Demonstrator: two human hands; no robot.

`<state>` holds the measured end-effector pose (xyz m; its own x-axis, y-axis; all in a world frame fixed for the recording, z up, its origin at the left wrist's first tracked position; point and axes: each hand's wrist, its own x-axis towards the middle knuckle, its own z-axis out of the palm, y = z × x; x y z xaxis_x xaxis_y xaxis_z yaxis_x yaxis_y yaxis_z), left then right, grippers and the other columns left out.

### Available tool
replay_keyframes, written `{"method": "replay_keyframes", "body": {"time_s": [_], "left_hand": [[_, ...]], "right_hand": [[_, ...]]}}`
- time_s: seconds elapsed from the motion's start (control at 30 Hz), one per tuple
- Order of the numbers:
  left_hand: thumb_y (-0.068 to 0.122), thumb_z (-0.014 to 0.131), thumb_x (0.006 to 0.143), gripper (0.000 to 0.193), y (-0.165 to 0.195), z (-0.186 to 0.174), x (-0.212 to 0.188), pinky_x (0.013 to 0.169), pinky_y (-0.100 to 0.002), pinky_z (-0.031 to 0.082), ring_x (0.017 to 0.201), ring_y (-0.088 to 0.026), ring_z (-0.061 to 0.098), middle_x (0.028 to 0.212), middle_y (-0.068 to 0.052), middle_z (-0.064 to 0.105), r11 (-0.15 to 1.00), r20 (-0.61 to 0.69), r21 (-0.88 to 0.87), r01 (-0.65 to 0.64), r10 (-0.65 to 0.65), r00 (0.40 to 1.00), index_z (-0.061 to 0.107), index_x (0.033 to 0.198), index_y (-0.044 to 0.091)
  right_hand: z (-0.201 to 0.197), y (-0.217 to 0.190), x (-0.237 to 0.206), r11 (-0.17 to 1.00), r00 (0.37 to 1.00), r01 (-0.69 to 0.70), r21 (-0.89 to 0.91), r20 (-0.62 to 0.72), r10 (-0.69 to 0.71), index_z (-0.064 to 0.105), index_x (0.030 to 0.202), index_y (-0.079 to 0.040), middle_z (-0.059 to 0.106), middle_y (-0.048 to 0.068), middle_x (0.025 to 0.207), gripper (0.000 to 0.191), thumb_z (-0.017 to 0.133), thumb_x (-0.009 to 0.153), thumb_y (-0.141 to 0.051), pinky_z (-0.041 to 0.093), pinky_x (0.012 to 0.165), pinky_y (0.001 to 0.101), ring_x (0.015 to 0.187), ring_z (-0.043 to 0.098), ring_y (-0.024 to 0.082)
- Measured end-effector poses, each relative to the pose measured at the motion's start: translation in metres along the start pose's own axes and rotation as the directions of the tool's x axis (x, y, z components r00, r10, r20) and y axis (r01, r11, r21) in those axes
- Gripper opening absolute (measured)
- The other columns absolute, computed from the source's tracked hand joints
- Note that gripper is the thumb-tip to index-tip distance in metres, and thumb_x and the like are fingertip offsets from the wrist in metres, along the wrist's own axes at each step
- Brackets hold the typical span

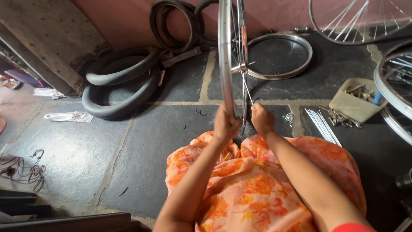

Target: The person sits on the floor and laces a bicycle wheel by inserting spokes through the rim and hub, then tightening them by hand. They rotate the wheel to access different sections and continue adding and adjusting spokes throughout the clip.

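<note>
Left hand [226,123] grips the upright silver bicycle wheel rim [225,56]; right hand [262,119] pinches a thin metal spoke [246,88]. A beige plastic tray [354,104] sits right on the floor.

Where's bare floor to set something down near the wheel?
Bare slabs lie left of the left hand, between the rubber tubes and wire tangle. Crowded to the right: loose spokes, parts tray, more rims.

Two hands [226,124] [262,119], one upright wheel rim [225,56], one bare rim [280,56] (flat on floor), one tray [357,103], two black tyres [122,83] [171,25]
</note>
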<state>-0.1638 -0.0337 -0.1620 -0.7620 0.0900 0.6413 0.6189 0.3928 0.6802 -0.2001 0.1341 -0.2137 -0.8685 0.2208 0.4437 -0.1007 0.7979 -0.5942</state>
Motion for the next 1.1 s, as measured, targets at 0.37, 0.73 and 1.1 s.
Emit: {"method": "replay_keyframes", "body": {"time_s": [0.37, 0.73, 1.1], "left_hand": [[0.004, 0.067, 0.094, 0.033, 0.046, 0.011, -0.002, 0.073, -0.036, 0.055, 0.081, -0.024, 0.066, 0.095, -0.011, 0.066, 0.948, 0.01, -0.316, -0.018, 0.022, 1.0, 0.043, 0.116, 0.006], [0.016, 0.068, 0.085, 0.034, 0.144, -0.049, 0.026, 0.067, -0.039, 0.052, 0.069, -0.027, 0.063, 0.08, -0.013, 0.063, 0.982, 0.011, -0.088, 0.166, -0.165, 0.986, 0.052, 0.114, 0.006], [0.018, 0.068, 0.083, 0.032, 0.134, -0.046, 0.003, 0.074, -0.039, 0.055, 0.078, -0.03, 0.067, 0.089, -0.014, 0.066, 0.984, 0.024, -0.111, 0.14, -0.138, 0.99, 0.055, 0.11, 0.005]], "right_hand": [[-0.062, -0.023, -0.013, 0.051, 0.722, -0.689, 0.723, 0.68, 0.127, 0.058, 0.102, -0.011, 0.041, -0.002, 0.059, 0.012, 0.052, 0.102, -0.021, 0.027, 0.044, 0.0263, 0.047, 0.032, 0.009], [-0.1, -0.034, -0.005, -0.659, 0.583, -0.67, 0.343, 0.792, -0.18, 0.052, 0.103, -0.006, 0.052, -0.001, 0.075, 0.009, 0.057, 0.105, -0.013, 0.045, 0.054, 0.0159, 0.058, 0.047, 0.006], [-0.04, -0.067, 0.024, -0.346, 0.623, -0.725, 0.595, 0.781, 0.037, 0.065, 0.104, -0.006, 0.069, 0.006, 0.088, 0.022, 0.053, 0.104, -0.025, 0.063, 0.073, 0.0337, 0.077, 0.07, 0.016]]}}
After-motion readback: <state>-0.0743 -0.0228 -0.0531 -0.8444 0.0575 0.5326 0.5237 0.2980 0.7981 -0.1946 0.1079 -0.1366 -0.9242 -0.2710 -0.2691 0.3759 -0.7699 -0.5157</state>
